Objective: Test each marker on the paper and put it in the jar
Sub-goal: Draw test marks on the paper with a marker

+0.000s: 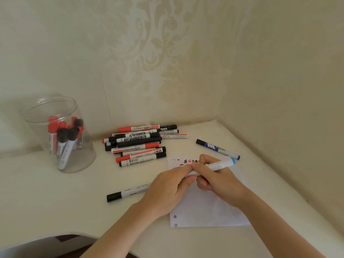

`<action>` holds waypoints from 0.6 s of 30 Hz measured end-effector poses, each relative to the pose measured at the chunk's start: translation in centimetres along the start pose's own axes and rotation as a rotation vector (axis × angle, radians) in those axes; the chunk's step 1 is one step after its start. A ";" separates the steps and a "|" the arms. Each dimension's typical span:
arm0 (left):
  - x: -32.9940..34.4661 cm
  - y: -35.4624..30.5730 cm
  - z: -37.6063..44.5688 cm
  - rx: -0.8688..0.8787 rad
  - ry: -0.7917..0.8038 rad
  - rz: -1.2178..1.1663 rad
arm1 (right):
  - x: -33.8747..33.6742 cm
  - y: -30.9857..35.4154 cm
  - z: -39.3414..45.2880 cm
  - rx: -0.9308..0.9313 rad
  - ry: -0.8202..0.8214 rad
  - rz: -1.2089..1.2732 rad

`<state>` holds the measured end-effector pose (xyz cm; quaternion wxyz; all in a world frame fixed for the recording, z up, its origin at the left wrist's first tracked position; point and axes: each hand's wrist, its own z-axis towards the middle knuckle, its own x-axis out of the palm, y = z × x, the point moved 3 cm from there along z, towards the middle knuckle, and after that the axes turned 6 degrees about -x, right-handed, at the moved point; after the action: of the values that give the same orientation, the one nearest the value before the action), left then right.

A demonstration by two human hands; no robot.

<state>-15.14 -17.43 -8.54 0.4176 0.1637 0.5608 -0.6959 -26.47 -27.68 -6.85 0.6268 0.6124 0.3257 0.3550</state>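
Both hands meet on a white marker with a light blue end [221, 165], held above the white paper [206, 211]. My right hand [219, 181] grips its barrel; my left hand [171, 189] pinches its near end, which the fingers hide. Red and black test marks show at the paper's top edge. A clear jar [61, 135] at the left holds several red and black markers standing upright. A pile of red and black markers [139, 144] lies behind the paper by the wall.
A black-capped marker [122, 194] lies left of my left hand, partly under it. A blue marker [217, 148] lies near the right wall. The white table sits in a wall corner; its curved front edge [55, 237] is at lower left.
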 end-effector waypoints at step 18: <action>-1.0 1.9 1.0 -0.090 -0.093 -0.006 | -5.0 0.1 1.1 -0.006 -0.328 0.166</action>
<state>-12.90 -17.98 -8.75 0.4483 0.1106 0.5718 -0.6781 -28.28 -32.51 -6.82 0.6419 0.6850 0.1663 0.3017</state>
